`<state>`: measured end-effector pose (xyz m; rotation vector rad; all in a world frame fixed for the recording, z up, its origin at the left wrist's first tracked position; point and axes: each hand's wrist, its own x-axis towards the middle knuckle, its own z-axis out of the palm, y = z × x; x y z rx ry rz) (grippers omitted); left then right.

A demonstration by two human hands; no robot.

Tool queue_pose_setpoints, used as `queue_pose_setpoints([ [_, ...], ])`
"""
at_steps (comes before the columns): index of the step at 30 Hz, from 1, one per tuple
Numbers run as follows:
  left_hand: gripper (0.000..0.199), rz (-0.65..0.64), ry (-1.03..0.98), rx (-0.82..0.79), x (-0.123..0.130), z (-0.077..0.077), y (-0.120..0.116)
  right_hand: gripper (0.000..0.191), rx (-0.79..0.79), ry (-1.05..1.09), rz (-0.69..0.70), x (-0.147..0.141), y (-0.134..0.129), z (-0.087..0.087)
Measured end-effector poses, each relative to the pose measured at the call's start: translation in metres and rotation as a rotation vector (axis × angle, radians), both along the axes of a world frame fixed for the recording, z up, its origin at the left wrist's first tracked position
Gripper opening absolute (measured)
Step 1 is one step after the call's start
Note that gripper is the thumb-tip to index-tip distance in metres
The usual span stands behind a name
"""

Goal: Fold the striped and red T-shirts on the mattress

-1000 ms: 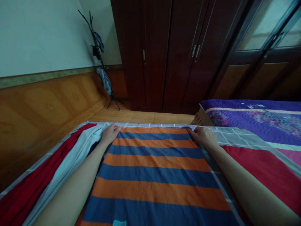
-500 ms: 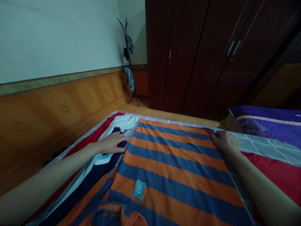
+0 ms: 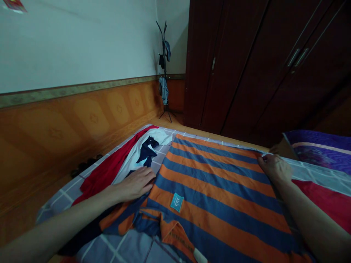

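Note:
A striped orange-and-blue polo shirt (image 3: 216, 175) lies spread on the bed, with its collar nearest me and a small light-blue patch on the chest. My right hand (image 3: 275, 168) is closed on the shirt's far right corner at the hem. Along the shirt's left edge rests my left hand (image 3: 138, 184), palm down, fingers loosely stretched out and their tips at the edge of the cloth. Under and beyond that hand lie a dark navy garment (image 3: 148, 149), a white one (image 3: 128, 157) and a red one (image 3: 101, 179).
A grey checked sheet (image 3: 120, 244) covers the bed. Red cloth (image 3: 323, 201) lies on the right, with purple bedding (image 3: 323, 149) beyond it. A coat stand (image 3: 165, 65) is in the far corner beside a dark wardrobe (image 3: 227, 73). Dark shoes (image 3: 86, 166) sit on the floor at left.
My left hand has moved down along the shirt's left edge toward the collar. My right hand stays at the far right corner. The view has shifted left.

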<state>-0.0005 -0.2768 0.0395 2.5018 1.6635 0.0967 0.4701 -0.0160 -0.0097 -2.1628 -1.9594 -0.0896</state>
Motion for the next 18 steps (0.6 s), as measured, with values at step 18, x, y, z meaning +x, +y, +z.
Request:
queue_pose_setpoints([
  [18, 0.019, 0.311, 0.194, -0.009, -0.017, -0.001, -0.047, 0.05, 0.051, -0.072, 0.425, -0.014, -0.143, 0.03],
])
